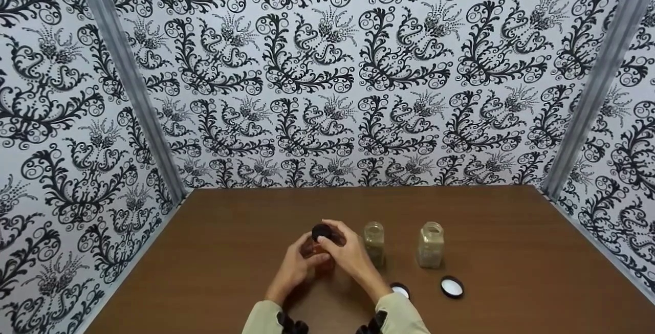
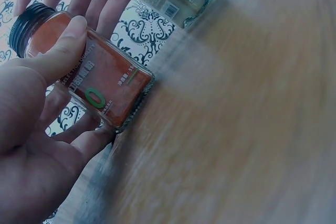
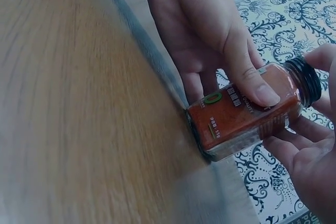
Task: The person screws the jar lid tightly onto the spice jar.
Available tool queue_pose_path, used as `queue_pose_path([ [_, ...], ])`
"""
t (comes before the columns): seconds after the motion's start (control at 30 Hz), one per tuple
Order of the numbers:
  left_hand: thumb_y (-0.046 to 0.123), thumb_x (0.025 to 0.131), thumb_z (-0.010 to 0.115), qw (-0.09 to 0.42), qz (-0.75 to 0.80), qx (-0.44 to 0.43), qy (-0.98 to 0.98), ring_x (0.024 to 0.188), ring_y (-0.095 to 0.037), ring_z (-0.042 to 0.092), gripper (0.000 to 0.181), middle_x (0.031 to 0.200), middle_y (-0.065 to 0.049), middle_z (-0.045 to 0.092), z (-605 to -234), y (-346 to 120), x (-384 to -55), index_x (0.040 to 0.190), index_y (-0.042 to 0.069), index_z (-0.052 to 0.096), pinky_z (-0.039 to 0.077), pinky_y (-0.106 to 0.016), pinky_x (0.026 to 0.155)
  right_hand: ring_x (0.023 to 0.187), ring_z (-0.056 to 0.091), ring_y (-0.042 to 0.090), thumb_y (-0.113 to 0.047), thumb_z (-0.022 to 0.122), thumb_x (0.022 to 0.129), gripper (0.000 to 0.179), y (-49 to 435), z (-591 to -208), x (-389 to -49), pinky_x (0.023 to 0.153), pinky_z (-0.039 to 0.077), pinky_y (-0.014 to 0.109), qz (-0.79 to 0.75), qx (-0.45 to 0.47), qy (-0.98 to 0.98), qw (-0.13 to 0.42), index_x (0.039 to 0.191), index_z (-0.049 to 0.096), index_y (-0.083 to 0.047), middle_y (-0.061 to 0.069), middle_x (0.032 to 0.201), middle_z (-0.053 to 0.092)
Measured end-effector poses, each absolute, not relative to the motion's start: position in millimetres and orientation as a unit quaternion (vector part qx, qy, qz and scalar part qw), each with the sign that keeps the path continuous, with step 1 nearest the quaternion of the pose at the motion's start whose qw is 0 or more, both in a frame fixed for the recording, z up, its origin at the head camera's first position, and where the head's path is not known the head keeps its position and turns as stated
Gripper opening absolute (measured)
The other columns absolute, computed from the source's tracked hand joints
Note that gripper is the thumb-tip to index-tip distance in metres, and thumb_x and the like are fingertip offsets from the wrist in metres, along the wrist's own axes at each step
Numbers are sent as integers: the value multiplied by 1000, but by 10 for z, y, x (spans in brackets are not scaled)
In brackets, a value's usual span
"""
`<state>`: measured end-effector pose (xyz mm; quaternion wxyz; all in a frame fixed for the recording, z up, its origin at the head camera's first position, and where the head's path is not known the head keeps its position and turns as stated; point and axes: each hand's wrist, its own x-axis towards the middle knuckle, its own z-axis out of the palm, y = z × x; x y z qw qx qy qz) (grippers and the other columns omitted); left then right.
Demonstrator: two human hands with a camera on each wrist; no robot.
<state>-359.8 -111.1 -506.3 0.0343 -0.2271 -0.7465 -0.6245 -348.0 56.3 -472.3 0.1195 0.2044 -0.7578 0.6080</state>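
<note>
The orange-filled jar (image 2: 113,72) is standing upright on the bench (image 1: 230,221), a little nearer its left edge than its right and well apart from the far edge. The left hand (image 1: 297,267) is gripping the jar's body, thumb lying across one face. The right hand (image 1: 350,249) is pinching the black cap (image 1: 322,231), which is sitting on the mouth. The long axis is running up from the bench, so the cap is lying at the top end, with the right grip nearest it and the left grip below. Toward the bench's right edge, two uncapped jars (image 1: 431,247) are standing, and two loose caps (image 1: 452,287) are lying nearer the bottom of the head view.
</note>
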Motion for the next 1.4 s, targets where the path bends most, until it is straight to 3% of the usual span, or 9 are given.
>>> queue_pose_path([
  [0.23, 19, 92, 72, 42, -624, -227, -747, 122, -32, 64, 58, 134, -22, 63, -5063, -1099, -3593, 143, 2, 50, 55, -34, 99, 122, 64, 30, -30, 69, 95, 38, 568, -4717, -3502, 104, 51, 43, 579, 189, -784, 121, 129, 63, -15, 15, 133, 66],
  [0.47, 19, 91, 73, 38, -627, -222, -745, 122, -31, 63, 59, 133, -23, 63, -5085, -1107, -3601, 143, 1, 50, 55, -30, 98, 119, 65, 30, -29, 71, 94, 41, 555, -4741, -3500, 102, 53, 45, 596, 194, -770, 117, 127, 60, -9, 16, 126, 69],
  [0.8, 22, 91, 74, 51, -608, -230, -758, 125, -35, 61, 58, 137, -20, 62, -5093, -1124, -3601, 142, 5, 52, 53, -42, 103, 120, 64, 32, -25, 69, 95, 41, 565, -4738, -3471, 101, 54, 42, 585, 205, -774, 129, 133, 61, -11, 19, 129, 67],
  [1.0, 20, 91, 74, 50, -610, -227, -758, 123, -34, 63, 58, 137, -21, 62, -5084, -1111, -3610, 142, 4, 52, 53, -39, 102, 120, 64, 33, -24, 69, 96, 38, 576, -4735, -3493, 101, 53, 46, 588, 209, -771, 127, 130, 61, -9, 19, 127, 67],
  [1.4, 18, 90, 75, 44, -621, -225, -749, 122, -32, 63, 60, 135, -23, 63, -5068, -1109, -3604, 142, 1, 51, 55, -31, 98, 116, 66, 31, -27, 73, 92, 40, 553, -4764, -3502, 100, 54, 38, 609, 205, -757, 121, 124, 58, -7, 18, 122, 68],
])
